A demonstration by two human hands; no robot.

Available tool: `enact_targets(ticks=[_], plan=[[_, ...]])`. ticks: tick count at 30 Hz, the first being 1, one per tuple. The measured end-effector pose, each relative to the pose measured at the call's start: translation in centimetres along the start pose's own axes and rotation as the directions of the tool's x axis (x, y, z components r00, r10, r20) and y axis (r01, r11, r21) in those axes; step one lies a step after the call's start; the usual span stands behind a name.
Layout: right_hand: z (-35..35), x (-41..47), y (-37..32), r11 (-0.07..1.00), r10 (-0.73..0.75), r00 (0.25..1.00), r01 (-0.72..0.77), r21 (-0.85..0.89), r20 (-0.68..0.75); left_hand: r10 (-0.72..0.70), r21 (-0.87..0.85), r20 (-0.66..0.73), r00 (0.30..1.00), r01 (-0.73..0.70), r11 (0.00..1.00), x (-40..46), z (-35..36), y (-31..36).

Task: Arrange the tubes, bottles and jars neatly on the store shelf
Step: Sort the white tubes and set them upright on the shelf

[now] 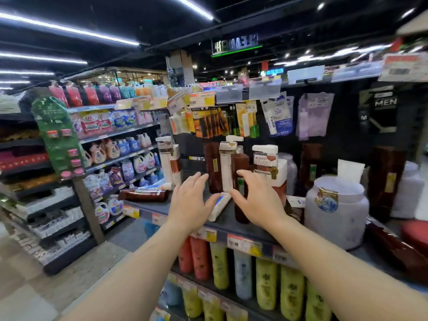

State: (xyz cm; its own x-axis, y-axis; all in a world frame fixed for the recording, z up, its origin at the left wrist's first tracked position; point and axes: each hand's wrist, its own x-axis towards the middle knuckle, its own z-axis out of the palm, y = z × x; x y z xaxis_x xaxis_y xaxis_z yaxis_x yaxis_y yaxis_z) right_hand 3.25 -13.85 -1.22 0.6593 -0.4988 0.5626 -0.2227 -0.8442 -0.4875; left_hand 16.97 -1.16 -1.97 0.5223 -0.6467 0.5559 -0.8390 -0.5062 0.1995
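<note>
A dark shelf (231, 224) carries brown and white bottles. My left hand (191, 201) and my right hand (257, 201) reach over it, fingers spread, holding nothing. Between them lies a white tube (219, 207) with a blue mark, flat on the shelf; my left thumb is right beside it. Behind the tube stand a tall white bottle (226, 169) and brown bottles (212, 166). One brown bottle (240, 214) stands partly hidden behind my right hand. A brown tube (143, 195) lies flat at the shelf's left end. A large white jar (335, 212) sits to the right.
Packets (276, 117) hang on pegs above the bottles. Red and yellow bottles (266, 286) fill the shelf below. More brown bottles (385, 179) stand at the right. Another rack of detergent bottles (120, 149) stands across the aisle on the left.
</note>
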Motion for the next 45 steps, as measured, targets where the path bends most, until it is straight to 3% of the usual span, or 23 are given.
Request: enact_targets(ticks=[6,11,21,45], plan=[[2.7,0.1,-2.8,0.985,0.163,0.985,-0.165,-0.047,-0.055,0.122,-0.108,0.075,0.990,-0.113,0.988,2.0,-0.1,-4.6],[4.3,-0.1,-5.1,0.967,0.216,0.972,-0.227,-0.118,-0.094,0.179,-0.157,0.093,0.979,-0.163,0.974,2.4,0.1,-7.6],[7.7,1.2,-7.6,0.960,0.226,0.972,-0.232,-0.155,-0.060,0.170,-0.187,0.122,0.978,-0.146,0.972,3.3,0.9,-11.8],[14.1,8.7,-5.6,0.964,0.164,0.977,-0.129,-0.234,0.135,0.123,-0.163,0.162,0.979,-0.096,0.982,7.2,1.5,-18.5]])
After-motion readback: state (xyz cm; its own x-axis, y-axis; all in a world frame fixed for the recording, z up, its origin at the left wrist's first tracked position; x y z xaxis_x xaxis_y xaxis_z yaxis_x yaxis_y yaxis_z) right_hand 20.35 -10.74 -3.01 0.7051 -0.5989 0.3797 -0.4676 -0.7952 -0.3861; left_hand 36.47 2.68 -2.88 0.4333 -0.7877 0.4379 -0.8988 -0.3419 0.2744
